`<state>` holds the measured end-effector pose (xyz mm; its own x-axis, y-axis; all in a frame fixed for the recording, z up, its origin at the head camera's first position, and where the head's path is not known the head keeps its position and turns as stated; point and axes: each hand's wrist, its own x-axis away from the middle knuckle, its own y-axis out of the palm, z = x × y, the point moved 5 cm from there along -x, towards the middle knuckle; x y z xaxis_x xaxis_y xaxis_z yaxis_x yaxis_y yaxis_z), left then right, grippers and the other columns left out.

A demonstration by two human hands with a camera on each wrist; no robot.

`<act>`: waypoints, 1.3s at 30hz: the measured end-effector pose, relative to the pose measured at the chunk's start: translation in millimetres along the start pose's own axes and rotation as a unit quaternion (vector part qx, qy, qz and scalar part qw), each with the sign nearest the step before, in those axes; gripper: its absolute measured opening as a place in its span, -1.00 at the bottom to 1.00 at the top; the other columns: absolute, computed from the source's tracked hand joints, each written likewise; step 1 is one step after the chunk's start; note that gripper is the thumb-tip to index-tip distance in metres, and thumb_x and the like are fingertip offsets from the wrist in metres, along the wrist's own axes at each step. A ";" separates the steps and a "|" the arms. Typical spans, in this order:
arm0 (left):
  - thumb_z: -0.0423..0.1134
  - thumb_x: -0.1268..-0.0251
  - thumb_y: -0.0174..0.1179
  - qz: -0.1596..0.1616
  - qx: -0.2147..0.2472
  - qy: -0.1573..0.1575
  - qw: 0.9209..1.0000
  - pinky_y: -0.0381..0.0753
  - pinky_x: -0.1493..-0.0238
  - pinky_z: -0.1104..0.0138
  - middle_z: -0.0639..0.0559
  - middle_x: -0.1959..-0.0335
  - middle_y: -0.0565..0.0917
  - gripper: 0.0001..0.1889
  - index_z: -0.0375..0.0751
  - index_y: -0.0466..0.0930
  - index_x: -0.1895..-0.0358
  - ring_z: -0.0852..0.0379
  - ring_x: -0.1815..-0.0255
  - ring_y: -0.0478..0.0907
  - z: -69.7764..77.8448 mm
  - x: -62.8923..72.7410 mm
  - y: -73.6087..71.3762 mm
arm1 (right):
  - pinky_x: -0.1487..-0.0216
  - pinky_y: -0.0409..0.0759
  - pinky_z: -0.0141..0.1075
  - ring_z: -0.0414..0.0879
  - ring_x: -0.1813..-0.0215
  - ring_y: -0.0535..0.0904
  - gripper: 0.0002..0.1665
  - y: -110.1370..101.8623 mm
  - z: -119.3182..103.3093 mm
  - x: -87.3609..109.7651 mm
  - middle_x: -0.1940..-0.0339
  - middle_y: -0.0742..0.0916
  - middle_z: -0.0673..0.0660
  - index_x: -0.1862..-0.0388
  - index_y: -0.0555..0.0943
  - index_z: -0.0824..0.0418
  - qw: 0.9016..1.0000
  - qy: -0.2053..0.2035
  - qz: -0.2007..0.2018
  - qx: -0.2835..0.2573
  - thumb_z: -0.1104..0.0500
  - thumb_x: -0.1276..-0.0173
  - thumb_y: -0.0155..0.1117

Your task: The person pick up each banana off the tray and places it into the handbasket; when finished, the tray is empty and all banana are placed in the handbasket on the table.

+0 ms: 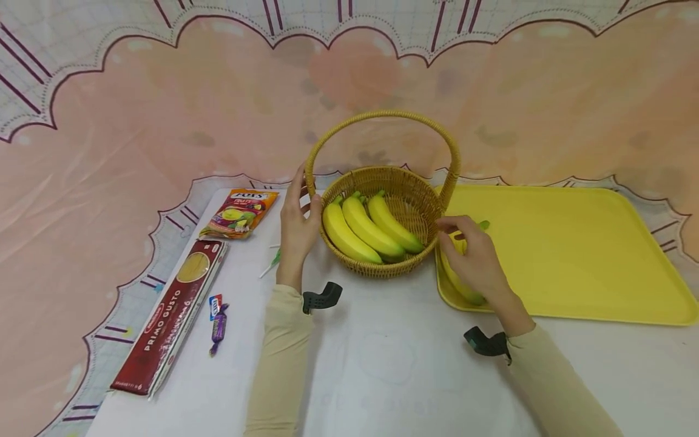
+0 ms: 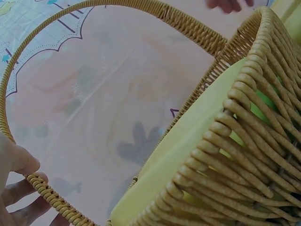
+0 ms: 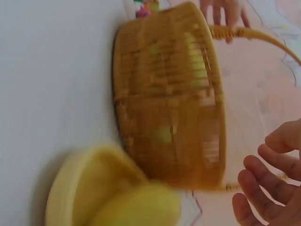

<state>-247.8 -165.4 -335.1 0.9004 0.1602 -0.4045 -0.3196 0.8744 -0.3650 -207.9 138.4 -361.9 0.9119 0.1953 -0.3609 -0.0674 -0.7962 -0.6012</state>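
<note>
A wicker basket [image 1: 377, 268] with a tall arched handle [image 1: 382, 114] stands at the back middle of the table, and yellow bananas [image 1: 368, 230] lie side by side in it. My left hand [image 1: 300, 224] is at the handle's left base; in the left wrist view, its thumb and fingers [image 2: 21, 160] grip the handle. Beside the basket's right rim is my right hand [image 1: 475, 258], above another banana [image 1: 455, 282] on the yellow tray [image 1: 573, 255]. In the right wrist view, its loosely bent fingers [image 3: 263, 183] hold nothing. That hand partly covers the tray's banana in the head view.
At the left lie an orange candy bag [image 1: 240, 212], a long red spaghetti pack [image 1: 172, 318], a purple wrapped candy [image 1: 219, 329] and a small blue-and-red packet [image 1: 215, 306]. A green lollipop [image 1: 271, 264] is partly behind the left hand. A patterned cloth [image 1: 382, 79] hangs behind.
</note>
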 end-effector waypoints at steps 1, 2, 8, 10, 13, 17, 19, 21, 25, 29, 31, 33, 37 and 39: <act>-0.32 -0.38 -0.03 0.000 -0.001 -0.001 1.000 0.58 -0.12 0.09 -0.12 -0.24 0.42 -0.39 0.17 0.10 -0.46 -0.03 -0.26 0.40 -0.2 0.1 0.0 | 0.01 0.46 -0.12 0.00 0.00 0.51 -0.68 -5.0 3.3 3.6 0.02 0.64 0.17 -0.08 0.52 0.28 1.000 0.004 0.004 0.005 0.25 -0.39 0.08; -0.32 -0.39 -0.03 0.000 -0.002 -0.001 1.000 0.58 -0.12 0.08 -0.12 -0.24 0.42 -0.39 0.18 0.10 -0.46 -0.04 -0.26 0.40 -0.5 0.2 0.1 | 0.02 0.46 -0.13 0.01 0.01 0.51 -0.68 -9.5 7.3 7.4 0.02 0.64 0.18 -0.08 0.52 0.29 1.000 0.008 0.008 0.011 0.25 -0.38 0.09; -0.31 -0.39 -0.04 -0.001 -0.001 0.003 1.000 0.58 -0.12 0.08 -0.13 -0.24 0.42 -0.38 0.19 0.09 -0.46 -0.05 -0.26 0.40 -0.2 0.4 1.4 | 0.02 0.43 -0.04 0.13 -0.03 0.46 -0.60 -27.8 31.1 33.2 -0.01 0.57 0.29 -0.13 0.47 0.36 0.997 0.051 -0.019 0.057 0.21 -0.35 0.14; -0.31 -0.39 -0.04 -0.001 -0.002 0.003 1.000 0.58 -0.12 0.09 -0.13 -0.24 0.41 -0.38 0.19 0.08 -0.46 -0.05 -0.26 0.40 -0.2 0.7 1.7 | 0.01 0.43 0.02 0.18 -0.05 0.44 -0.52 -30.0 38.4 41.7 -0.04 0.53 0.35 -0.18 0.43 0.37 0.994 0.070 -0.043 0.076 0.17 -0.34 0.17; -0.31 -0.39 -0.04 0.000 -0.003 0.004 1.000 0.59 -0.11 0.09 -0.13 -0.25 0.41 -0.38 0.18 0.08 -0.47 -0.04 -0.26 0.40 -0.6 1.2 1.7 | -0.01 0.45 0.10 0.25 -0.08 0.42 -0.38 -30.5 49.4 52.9 -0.10 0.47 0.41 -0.28 0.33 0.38 0.987 0.105 -0.089 0.088 0.07 -0.36 0.18; -0.32 -0.38 -0.03 0.006 -0.003 0.007 1.000 0.59 -0.10 0.06 -0.13 -0.23 0.42 -0.38 0.17 0.09 -0.46 -0.04 -0.26 0.41 -0.9 1.0 0.7 | -0.03 0.50 0.14 0.30 -0.12 0.44 -0.19 -28.5 61.0 61.0 -0.18 0.44 0.43 -0.41 0.15 0.37 0.976 0.149 -0.139 0.081 -0.07 -0.38 0.12; -0.33 -0.38 -0.03 0.008 -0.002 0.009 1.000 0.59 -0.10 0.05 -0.13 -0.22 0.44 -0.37 0.18 0.09 -0.46 -0.04 -0.25 0.41 -1.0 0.6 0.4 | -0.04 0.51 0.14 0.31 -0.13 0.46 -0.15 -27.6 64.4 62.0 -0.20 0.46 0.44 -0.43 0.10 0.37 0.971 0.164 -0.153 0.080 -0.11 -0.39 0.09; -0.33 -0.37 -0.03 0.009 -0.001 0.011 1.000 0.59 -0.09 0.05 -0.13 -0.21 0.44 -0.37 0.19 0.09 -0.46 -0.03 -0.25 0.42 -0.6 0.3 0.4 | -0.03 0.53 0.13 0.30 -0.13 0.47 -0.15 -27.9 65.9 62.3 -0.20 0.47 0.44 -0.44 0.11 0.36 0.969 0.171 -0.159 0.081 -0.12 -0.39 0.07; -0.34 -0.37 -0.02 0.007 -0.002 0.011 1.000 0.59 -0.10 0.07 -0.12 -0.22 0.44 -0.36 0.20 0.09 -0.46 -0.02 -0.25 0.42 0.2 0.6 1.1 | -0.01 0.54 0.11 0.29 -0.13 0.48 -0.18 -30.8 65.5 63.4 -0.21 0.48 0.43 -0.43 0.14 0.36 0.967 0.175 -0.163 0.083 -0.10 -0.40 0.07; -0.33 -0.38 -0.02 0.009 -0.006 0.007 1.000 0.59 -0.11 0.08 -0.11 -0.23 0.43 -0.36 0.22 0.08 -0.46 -0.01 -0.26 0.42 0.3 2.1 0.3 | -0.01 0.54 0.09 0.27 -0.12 0.47 -0.21 -34.5 61.0 65.3 -0.21 0.49 0.40 -0.43 0.17 0.35 0.971 0.169 -0.154 0.075 -0.08 -0.40 0.08; -0.32 -0.38 -0.03 0.008 -0.006 0.007 1.000 0.59 -0.11 0.07 -0.11 -0.24 0.42 -0.37 0.20 0.08 -0.46 -0.01 -0.26 0.42 -0.1 2.4 0.0 | -0.03 0.54 0.09 0.25 -0.11 0.47 -0.22 -36.3 57.1 66.8 -0.20 0.49 0.38 -0.42 0.18 0.34 0.973 0.163 -0.147 0.069 -0.07 -0.40 0.09; -0.32 -0.38 -0.02 0.008 -0.007 0.008 1.000 0.59 -0.10 0.07 -0.11 -0.24 0.42 -0.37 0.19 0.08 -0.47 -0.02 -0.25 0.42 -0.5 2.3 0.2 | -0.05 0.53 0.09 0.22 -0.11 0.46 -0.24 -38.9 52.6 68.8 -0.19 0.50 0.37 -0.42 0.19 0.32 0.976 0.157 -0.139 0.063 -0.04 -0.39 0.10; -0.31 -0.38 -0.02 0.006 -0.009 0.011 1.000 0.59 -0.10 0.05 -0.13 -0.22 0.43 -0.37 0.19 0.08 -0.46 -0.03 -0.25 0.42 -0.5 1.7 1.1 | -0.04 0.51 0.02 0.17 -0.12 0.44 -0.29 -43.2 41.0 72.4 -0.19 0.51 0.32 -0.42 0.22 0.26 0.981 0.140 -0.127 0.054 0.01 -0.39 0.11; -0.31 -0.38 -0.03 0.007 -0.009 0.013 1.000 0.59 -0.10 0.05 -0.12 -0.23 0.43 -0.37 0.20 0.08 -0.46 -0.03 -0.25 0.42 -0.2 1.1 1.4 | 0.00 0.50 -0.09 0.14 -0.12 0.44 -0.32 -44.7 34.2 73.3 -0.19 0.52 0.29 -0.42 0.24 0.22 0.983 0.127 -0.120 0.053 0.04 -0.39 0.13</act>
<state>-247.3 -164.0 -336.1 0.8877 0.1614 -0.4311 -0.3383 0.8638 -0.3733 -152.0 207.9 -386.0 0.9775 0.2104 -0.0177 0.1327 -0.6773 -0.7237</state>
